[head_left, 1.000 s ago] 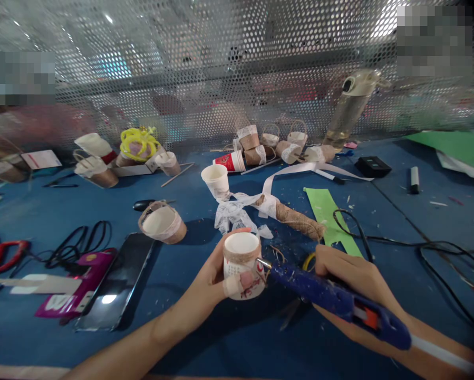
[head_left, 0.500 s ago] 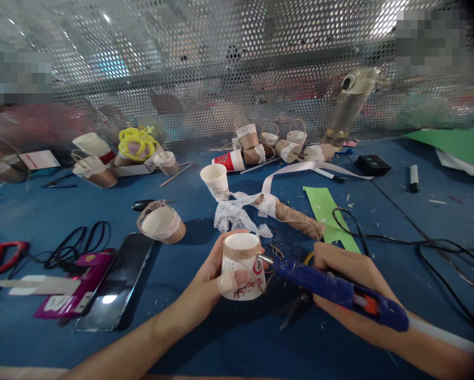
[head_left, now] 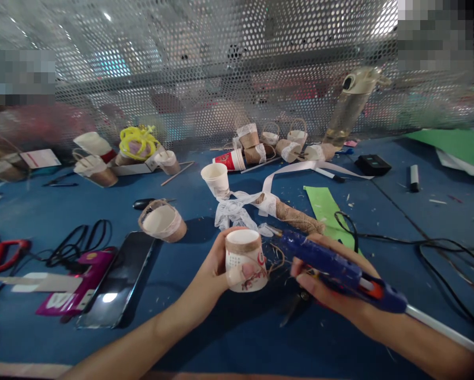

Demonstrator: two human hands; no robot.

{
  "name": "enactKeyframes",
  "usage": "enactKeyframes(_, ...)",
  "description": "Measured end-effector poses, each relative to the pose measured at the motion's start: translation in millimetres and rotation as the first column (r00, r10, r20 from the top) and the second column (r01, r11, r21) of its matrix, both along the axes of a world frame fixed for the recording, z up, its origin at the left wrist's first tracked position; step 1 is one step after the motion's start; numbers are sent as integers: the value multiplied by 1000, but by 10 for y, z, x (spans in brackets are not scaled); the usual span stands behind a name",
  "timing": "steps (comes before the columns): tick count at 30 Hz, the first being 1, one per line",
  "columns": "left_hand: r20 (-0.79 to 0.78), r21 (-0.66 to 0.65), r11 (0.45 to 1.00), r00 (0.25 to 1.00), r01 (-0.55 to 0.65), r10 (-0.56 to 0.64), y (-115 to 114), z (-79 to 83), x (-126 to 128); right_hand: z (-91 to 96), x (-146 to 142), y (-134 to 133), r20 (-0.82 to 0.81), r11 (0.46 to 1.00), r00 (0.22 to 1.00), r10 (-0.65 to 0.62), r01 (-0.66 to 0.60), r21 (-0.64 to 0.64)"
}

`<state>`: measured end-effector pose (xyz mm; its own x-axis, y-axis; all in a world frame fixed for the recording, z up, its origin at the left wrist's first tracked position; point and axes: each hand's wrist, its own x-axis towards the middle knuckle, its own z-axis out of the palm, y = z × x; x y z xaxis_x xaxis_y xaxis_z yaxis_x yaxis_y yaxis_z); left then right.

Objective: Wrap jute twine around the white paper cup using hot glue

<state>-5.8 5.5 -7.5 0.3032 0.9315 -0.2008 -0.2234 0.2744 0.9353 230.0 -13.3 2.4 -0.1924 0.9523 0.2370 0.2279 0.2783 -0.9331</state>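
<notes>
On the near side of the blue desk (head_left: 189, 332), watching from far away, I see the white cup (head_left: 240, 261) up in the middle, clear of the top. The left hand (head_left: 211, 272) is wrapped around it, thumb on the near side and the other fingers behind. I think it is held this way to keep the cup steady and leave its right side free to reach. A brown string band (head_left: 242, 245) goes around it under the rim, and a loose bit of string (head_left: 278, 258) curls out on the right.

The right hand (head_left: 339, 279) is closed around the blue glue gun (head_left: 319, 258). I guess the tip points away to keep the hot end off the fingers. Scissors (head_left: 303, 297) show just beneath this hand; I can't tell if it grips them too.

Half a second ago, the gun's tip was right by the band. Now it sits farther away, near the white lace (head_left: 234, 211), apart from the cup. The right hand has turned, and more of its fingers show. The left hand keeps its hold, and the little cup with a handle (head_left: 176, 228) stays on the left.
</notes>
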Motion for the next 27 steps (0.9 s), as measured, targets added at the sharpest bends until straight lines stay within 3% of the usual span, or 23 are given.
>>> enactKeyframes(5, -74, 53, 998, 997, 35, -31, -4, -36, 49, -15, -92, 3, -138, 978, 973, 184, -196, -74)
enactKeyframes(12, -155, 131, 990, 988, 42, -22, -22, -43, 84, -156, -151, -17, -330, 926, 917, 223, -305, -223)
enactKeyframes(20, -237, 197, 980, 971, 36, 12, -47, -50, 138, -193, -215, -32, -354, 964, 924, 147, -214, -159)
enactKeyframes(27, -224, 191, 981, 975, 37, 7, -55, -91, 117, -180, -189, -35, -131, 990, 991, -27, 8, -143)
